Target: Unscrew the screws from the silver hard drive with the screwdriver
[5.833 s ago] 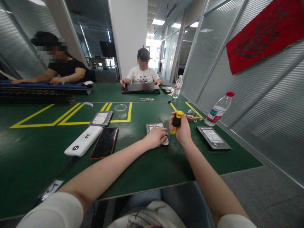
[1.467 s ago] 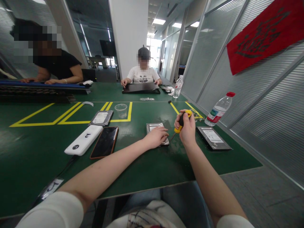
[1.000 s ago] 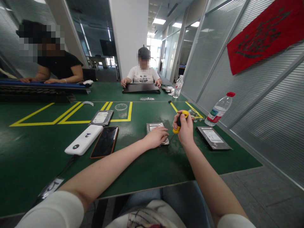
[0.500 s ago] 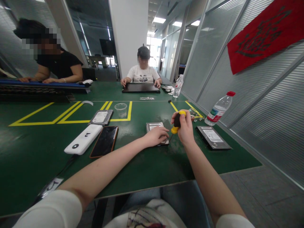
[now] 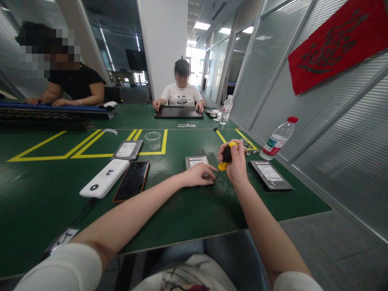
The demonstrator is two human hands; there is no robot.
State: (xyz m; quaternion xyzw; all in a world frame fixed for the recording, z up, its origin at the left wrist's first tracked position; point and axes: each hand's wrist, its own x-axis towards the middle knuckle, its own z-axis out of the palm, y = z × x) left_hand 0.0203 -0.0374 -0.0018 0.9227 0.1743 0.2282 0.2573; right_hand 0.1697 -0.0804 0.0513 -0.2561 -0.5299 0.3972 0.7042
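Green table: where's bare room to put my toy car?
Bare patches: left of the white power bank, below the yellow tape; between the phone and the hard drive under the left hand; and between the left forearm and right forearm. It's crowded where the power bank and phone lie close, and where the right hand holds the screwdriver.

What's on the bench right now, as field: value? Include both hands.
left hand: over the middle hard drive, fingers near its near-right corner
right hand: gripping the yellow-and-black screwdriver
tip: by that corner; contact unclear
left hard drive: beyond white device
phone: right of white device
right hard drive: nearer than red-capped bottle
cup: clear, upright
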